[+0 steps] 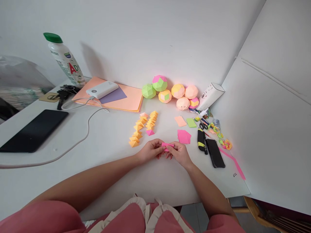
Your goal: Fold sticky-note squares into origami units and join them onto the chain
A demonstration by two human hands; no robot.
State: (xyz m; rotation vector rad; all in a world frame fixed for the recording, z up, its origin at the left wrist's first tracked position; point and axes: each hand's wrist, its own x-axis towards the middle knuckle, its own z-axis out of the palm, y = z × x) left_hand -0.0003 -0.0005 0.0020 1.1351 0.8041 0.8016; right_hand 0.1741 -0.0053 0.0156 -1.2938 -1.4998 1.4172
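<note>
A small folded pink paper (167, 145) is pinched between my left hand (152, 150) and my right hand (180, 153), over the white table near its middle. Both thumbs press on its front, and fingers curl beneath it. Just beyond my right hand lie pink paper pieces (184, 137), with a peach piece (180, 121) and a green piece (191, 122) farther back. Beyond my left hand, folded orange paper units (137, 132) stand in two rows, with a pink unit (150, 132) at the near end of the right row.
Faceted paper balls (159, 83) line the wall beside a white box (211, 96). At right lie a cutter (201, 139), scissors (203, 125) and a black phone (215, 153). A tablet (34, 131), power bank (102, 89), cable (84, 137) and bottle (65, 61) are at left.
</note>
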